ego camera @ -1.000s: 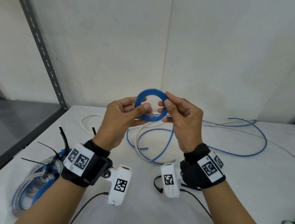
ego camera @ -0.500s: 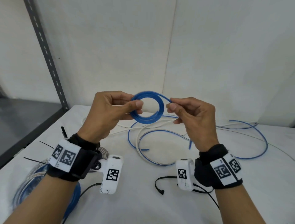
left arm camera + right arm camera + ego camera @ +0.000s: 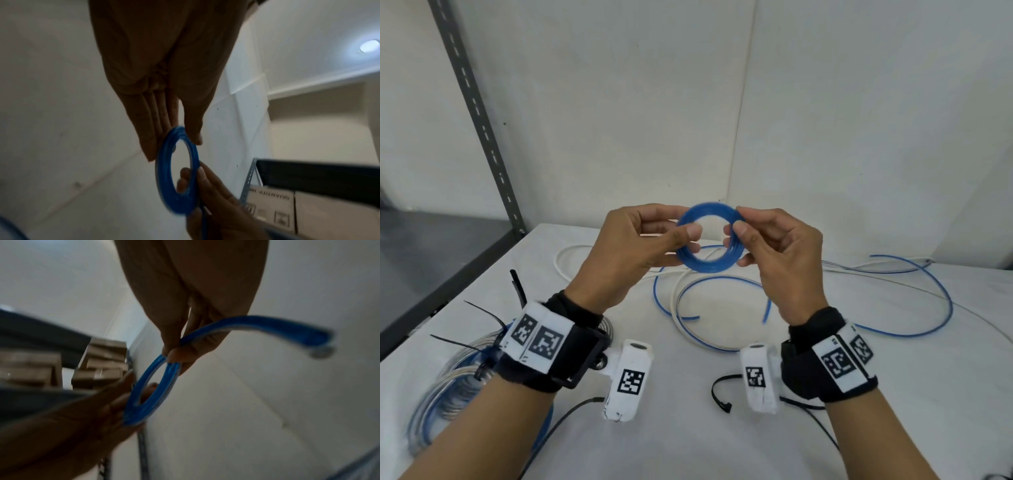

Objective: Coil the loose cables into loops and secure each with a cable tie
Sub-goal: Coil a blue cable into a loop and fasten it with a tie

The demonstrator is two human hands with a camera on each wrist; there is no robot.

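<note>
Blue cable coil [image 3: 709,238] between both hands' grips

Head view downward; wrist views close, upward, sharing blue coil [image 3: 709,240].

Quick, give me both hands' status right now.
Left hand: pinching the left side of the blue cable coil.
Right hand: pinching the coil's right side.

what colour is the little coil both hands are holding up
Blue. The coil, pinched between the left hand and right hand, shows best in the head view.
</note>
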